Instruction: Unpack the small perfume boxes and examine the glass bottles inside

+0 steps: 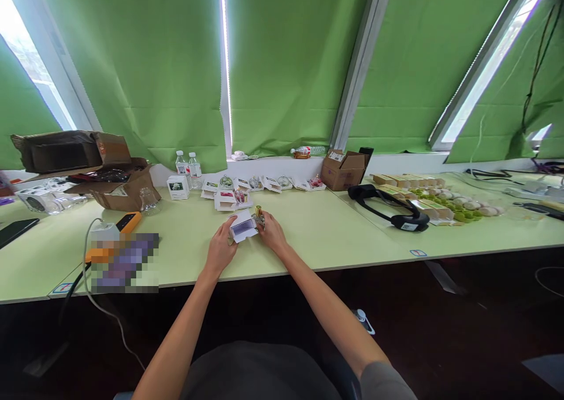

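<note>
My left hand (221,246) grips a small white carton (242,226) with its flap open, held just above the pale green table (317,235). My right hand (270,233) is closed round a small glass bottle with a gold cap (258,217), right beside the carton's open end. Both arms reach forward from the bottom of the view. Behind the hands lies a row of several small white boxes and packets (247,185).
Open cardboard boxes (110,177) stand at the left, another cardboard box (343,170) at the back centre. Two water bottles (188,168) stand by the window sill. A black headset (396,212) and rows of small goods (440,203) lie to the right. A cable (88,253) trails off the table's front edge.
</note>
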Demonstrator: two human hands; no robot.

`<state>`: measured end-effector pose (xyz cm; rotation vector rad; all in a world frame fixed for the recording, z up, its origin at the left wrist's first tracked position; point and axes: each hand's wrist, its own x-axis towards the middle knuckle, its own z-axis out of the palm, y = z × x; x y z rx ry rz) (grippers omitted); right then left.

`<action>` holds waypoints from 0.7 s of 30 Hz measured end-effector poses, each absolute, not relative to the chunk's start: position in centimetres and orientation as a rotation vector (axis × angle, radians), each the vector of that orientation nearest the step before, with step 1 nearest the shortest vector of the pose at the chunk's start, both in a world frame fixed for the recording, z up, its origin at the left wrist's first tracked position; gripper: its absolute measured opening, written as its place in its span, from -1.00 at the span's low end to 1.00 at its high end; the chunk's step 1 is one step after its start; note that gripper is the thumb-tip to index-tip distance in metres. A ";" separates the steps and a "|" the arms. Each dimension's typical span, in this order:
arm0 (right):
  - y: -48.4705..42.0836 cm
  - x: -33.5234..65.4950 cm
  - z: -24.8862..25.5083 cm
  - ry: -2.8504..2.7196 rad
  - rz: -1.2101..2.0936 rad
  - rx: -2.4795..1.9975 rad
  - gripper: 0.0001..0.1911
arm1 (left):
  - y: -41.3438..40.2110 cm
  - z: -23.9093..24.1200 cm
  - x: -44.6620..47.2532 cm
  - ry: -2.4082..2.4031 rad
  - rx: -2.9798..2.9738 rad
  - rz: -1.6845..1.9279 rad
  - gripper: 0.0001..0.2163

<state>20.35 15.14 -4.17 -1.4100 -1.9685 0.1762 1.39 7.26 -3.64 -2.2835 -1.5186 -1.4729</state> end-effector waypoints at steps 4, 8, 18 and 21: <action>15.2 20.4 -4.2 -1.976 0.198 -1.445 -0.50 | 7.2 -3.6 1.4 -1.552 -2.277 -1.447 -0.31; 15.2 20.5 -4.1 -1.985 0.217 -1.472 -0.53 | 7.1 -3.5 1.5 -1.604 -2.285 -1.413 -0.32; 14.7 20.4 -3.8 -1.979 0.202 -1.448 -0.56 | 7.4 -3.7 1.3 -1.608 -2.297 -1.406 -0.36; 14.6 20.5 -3.8 -1.948 0.167 -1.391 -0.56 | 7.4 -3.7 1.4 -1.614 -2.293 -1.410 -0.35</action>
